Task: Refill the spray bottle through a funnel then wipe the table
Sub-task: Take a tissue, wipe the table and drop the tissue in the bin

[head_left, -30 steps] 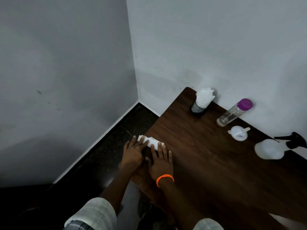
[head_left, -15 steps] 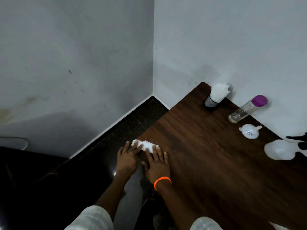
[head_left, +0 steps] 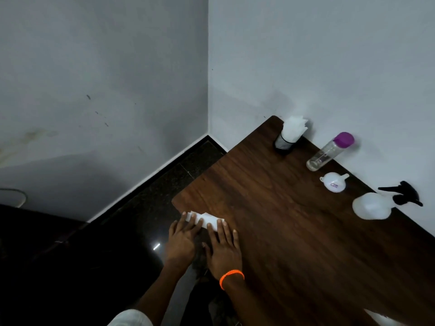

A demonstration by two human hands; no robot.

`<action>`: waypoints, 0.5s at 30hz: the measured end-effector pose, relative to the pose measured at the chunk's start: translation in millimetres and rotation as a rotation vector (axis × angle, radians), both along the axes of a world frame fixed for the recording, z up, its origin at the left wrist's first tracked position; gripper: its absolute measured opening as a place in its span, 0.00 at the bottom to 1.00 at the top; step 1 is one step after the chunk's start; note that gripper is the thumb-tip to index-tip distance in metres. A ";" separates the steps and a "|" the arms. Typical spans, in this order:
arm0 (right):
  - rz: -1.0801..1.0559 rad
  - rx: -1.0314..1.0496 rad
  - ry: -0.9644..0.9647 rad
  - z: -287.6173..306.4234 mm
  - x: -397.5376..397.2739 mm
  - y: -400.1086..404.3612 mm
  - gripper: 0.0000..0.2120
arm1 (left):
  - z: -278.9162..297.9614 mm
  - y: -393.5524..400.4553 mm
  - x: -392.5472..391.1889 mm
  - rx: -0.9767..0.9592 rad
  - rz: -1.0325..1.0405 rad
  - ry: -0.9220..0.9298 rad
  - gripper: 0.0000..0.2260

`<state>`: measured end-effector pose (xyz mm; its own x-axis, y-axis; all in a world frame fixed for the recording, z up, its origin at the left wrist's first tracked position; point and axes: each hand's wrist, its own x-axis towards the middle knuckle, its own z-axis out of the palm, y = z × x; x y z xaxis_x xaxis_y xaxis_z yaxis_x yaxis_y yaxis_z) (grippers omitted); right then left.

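Observation:
A folded white tissue (head_left: 207, 219) lies at the near left corner of the dark wooden table (head_left: 294, 243). My left hand (head_left: 182, 240) and my right hand (head_left: 224, 249), with an orange wristband, both lie flat with fingers spread, pressing on the tissue. Along the far edge by the wall stand a white spray bottle (head_left: 374, 205) with a black trigger head, a small white funnel (head_left: 334, 182) lying on the table, and a clear bottle (head_left: 329, 151) with a purple cap.
A black mesh holder stuffed with white tissues (head_left: 290, 135) stands at the table's far corner. Grey walls meet in a corner behind. The dark glossy floor (head_left: 131, 231) lies left of the table. A cable shows at far left.
Both hands stay pressed flat on the tissue at the table corner. The view has swung left, so the objects along the wall sit further right in the frame.

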<state>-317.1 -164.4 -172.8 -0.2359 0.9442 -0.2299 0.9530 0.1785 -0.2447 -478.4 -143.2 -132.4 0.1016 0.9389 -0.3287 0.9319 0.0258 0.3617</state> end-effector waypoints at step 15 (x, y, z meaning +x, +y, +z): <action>-0.267 0.040 0.014 -13.7 85.4 88.0 0.27 | -17.6 128.9 90.1 -0.001 -0.275 0.061 0.33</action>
<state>-231.7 -76.4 -186.5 0.0195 0.9817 -0.1894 0.9642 -0.0686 -0.2561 -388.3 -14.3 -150.0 0.3329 0.8785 -0.3426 0.9239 -0.2312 0.3050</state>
